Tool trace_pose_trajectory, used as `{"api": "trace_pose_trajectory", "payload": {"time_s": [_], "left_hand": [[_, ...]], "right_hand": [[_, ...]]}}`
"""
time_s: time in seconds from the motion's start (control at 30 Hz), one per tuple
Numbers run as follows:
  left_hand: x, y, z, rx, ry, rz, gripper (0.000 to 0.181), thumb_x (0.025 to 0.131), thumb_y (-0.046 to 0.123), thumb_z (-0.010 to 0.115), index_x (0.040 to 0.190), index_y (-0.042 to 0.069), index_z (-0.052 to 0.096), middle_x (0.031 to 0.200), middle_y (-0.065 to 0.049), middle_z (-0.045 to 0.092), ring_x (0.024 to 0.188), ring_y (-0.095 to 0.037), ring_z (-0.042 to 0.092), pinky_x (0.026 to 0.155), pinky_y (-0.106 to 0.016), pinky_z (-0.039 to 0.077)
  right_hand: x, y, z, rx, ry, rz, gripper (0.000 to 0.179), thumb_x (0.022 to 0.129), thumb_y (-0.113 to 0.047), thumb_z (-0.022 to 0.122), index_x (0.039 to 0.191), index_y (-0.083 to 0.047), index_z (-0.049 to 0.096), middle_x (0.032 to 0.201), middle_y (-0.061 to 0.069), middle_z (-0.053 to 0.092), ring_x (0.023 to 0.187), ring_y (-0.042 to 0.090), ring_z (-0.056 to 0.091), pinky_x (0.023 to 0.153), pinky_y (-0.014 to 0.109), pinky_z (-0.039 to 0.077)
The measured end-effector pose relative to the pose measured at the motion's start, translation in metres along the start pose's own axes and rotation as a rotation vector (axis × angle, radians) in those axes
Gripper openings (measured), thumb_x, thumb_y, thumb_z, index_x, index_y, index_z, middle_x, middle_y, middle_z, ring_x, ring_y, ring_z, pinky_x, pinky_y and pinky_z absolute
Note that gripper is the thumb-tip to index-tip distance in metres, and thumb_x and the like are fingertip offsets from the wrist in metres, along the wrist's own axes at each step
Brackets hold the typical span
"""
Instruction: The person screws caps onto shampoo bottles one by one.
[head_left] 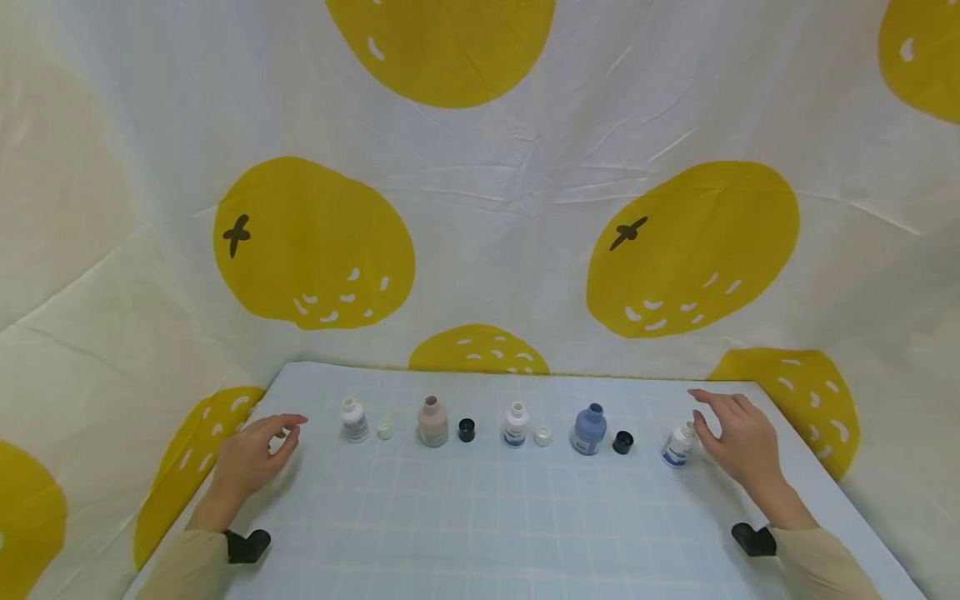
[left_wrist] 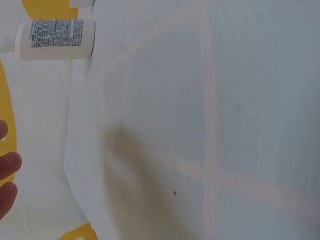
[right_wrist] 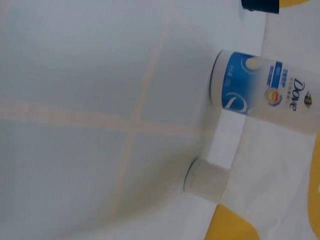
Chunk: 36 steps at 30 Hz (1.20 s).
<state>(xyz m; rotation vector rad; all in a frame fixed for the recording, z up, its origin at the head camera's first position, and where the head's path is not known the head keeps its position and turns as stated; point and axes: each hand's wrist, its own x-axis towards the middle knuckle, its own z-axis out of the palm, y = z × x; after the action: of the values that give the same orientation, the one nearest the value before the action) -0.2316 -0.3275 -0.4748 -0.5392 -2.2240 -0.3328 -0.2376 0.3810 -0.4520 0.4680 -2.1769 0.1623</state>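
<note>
My left hand (head_left: 249, 457) hovers over the table's left side, holding nothing, fingers loosely bent. To its right stands a white bottle (head_left: 355, 422) with a dark-printed label; fingertips (left_wrist: 9, 165) show at the left wrist view's edge. My right hand (head_left: 744, 442), fingers extended and thumb apart, is just beside a white Dove bottle (head_left: 677, 445) with a blue label. Whether the thumb touches that bottle I cannot tell. A small white cap (right_wrist: 206, 180) stands near this bottle in the right wrist view; the hand mostly hides it from the head view.
Between the hands stand a pinkish bottle (head_left: 432, 423), a small white bottle (head_left: 516, 425) and a blue bottle (head_left: 588, 430), all uncapped. White caps (head_left: 385, 429) (head_left: 542, 436) and black caps (head_left: 467, 430) (head_left: 622, 442) sit beside them. A lemon-patterned curtain (head_left: 495, 250) backs the checked tablecloth (head_left: 480, 525).
</note>
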Motion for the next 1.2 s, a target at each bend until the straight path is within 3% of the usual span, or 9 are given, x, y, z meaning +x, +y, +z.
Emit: {"api": "trace_pose_trajectory", "payload": {"time_s": [0.23, 0.43, 0.57, 0.87, 1.07, 1.2], "left_hand": [[-0.003, 0.008, 0.002, 0.007, 0.040, -0.044, 0.018, 0.071, 0.011, 0.071, 0.089, 0.013, 0.073, 0.072, -0.003, 0.071, 0.055, -0.016, 0.061, 0.044, -0.014, 0.039], [-0.008, 0.013, 0.006, -0.023, 0.097, -0.064, 0.018, 0.068, 0.008, 0.073, 0.086, 0.009, 0.072, 0.067, -0.004, 0.069, 0.052, -0.019, 0.060, 0.047, -0.015, 0.043], [-0.010, 0.019, 0.011, -0.049, 0.109, -0.093, 0.016, 0.070, 0.007, 0.072, 0.085, 0.009, 0.072, 0.066, -0.003, 0.068, 0.051, -0.019, 0.059, 0.047, -0.015, 0.042], [-0.011, 0.032, 0.020, -0.097, 0.069, -0.184, 0.017, 0.073, 0.005, 0.073, 0.088, 0.011, 0.071, 0.067, -0.002, 0.069, 0.054, -0.015, 0.060, 0.049, -0.011, 0.043], [-0.008, 0.040, 0.025, -0.168, -0.022, -0.320, 0.014, 0.078, 0.004, 0.072, 0.088, 0.015, 0.072, 0.068, 0.004, 0.068, 0.057, -0.001, 0.054, 0.050, -0.008, 0.041], [-0.003, 0.044, 0.026, -0.201, -0.063, -0.384, 0.012, 0.080, 0.006, 0.072, 0.088, 0.015, 0.072, 0.068, 0.003, 0.067, 0.060, 0.000, 0.054, 0.051, -0.012, 0.043]], "right_hand": [[0.008, -0.022, 0.005, 0.090, 0.135, -0.052, 0.030, 0.085, -0.029, 0.051, 0.093, -0.008, 0.071, 0.077, 0.007, 0.070, 0.068, 0.024, 0.059, 0.054, 0.035, 0.045], [0.018, -0.051, 0.011, 0.157, 0.197, -0.004, 0.044, 0.095, -0.042, 0.047, 0.088, -0.005, 0.071, 0.076, 0.007, 0.070, 0.066, 0.021, 0.059, 0.058, 0.023, 0.046], [0.025, -0.069, 0.016, 0.191, 0.226, 0.000, 0.042, 0.094, -0.039, 0.049, 0.086, -0.004, 0.070, 0.077, 0.007, 0.070, 0.063, 0.019, 0.058, 0.055, 0.019, 0.047], [0.032, -0.107, 0.037, 0.301, 0.253, -0.030, 0.023, 0.086, -0.023, 0.055, 0.084, -0.005, 0.069, 0.074, 0.007, 0.067, 0.054, 0.016, 0.052, 0.047, 0.019, 0.041], [0.041, -0.132, 0.049, 0.344, 0.223, -0.095, 0.016, 0.083, -0.019, 0.057, 0.082, -0.009, 0.069, 0.075, 0.001, 0.067, 0.059, 0.012, 0.055, 0.049, 0.020, 0.045], [0.046, -0.148, 0.055, 0.378, 0.191, -0.122, 0.012, 0.082, -0.017, 0.058, 0.082, -0.011, 0.068, 0.075, -0.001, 0.067, 0.061, 0.012, 0.058, 0.052, 0.021, 0.048]]}}
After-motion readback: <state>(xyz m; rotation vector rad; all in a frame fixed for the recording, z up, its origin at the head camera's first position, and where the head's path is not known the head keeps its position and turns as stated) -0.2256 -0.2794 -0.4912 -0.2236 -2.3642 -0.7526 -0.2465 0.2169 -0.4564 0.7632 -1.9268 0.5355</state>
